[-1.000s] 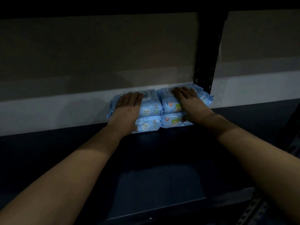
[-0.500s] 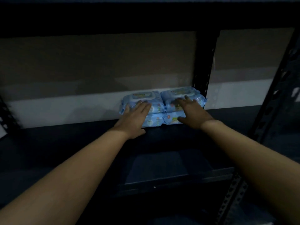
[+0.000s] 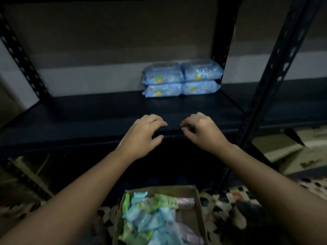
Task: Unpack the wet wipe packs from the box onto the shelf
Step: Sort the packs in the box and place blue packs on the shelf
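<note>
L hand (image 3: 145, 137) & R hand (image 3: 203, 131) loosely curled, empty. Box (image 3: 199, 206) below wrists (packs jumbled): hasty grab could drop some.

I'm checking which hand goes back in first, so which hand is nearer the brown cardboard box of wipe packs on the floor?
Left, narrowly. The left hand hangs above the brown cardboard box; the right hand hangs above and further right.

Four blue packs (image 3: 182, 78) sit on the shelf (image 3: 106, 114) beyond the hands, in two stacks of two, side by side and touching. One box (image 3: 199, 206) lies below the hands, with a loose heap of green, blue and pink packs (image 3: 152, 220) inside; too jumbled and blurred to count. Two hands: left hand (image 3: 145, 134), right hand (image 3: 201, 129).
</note>
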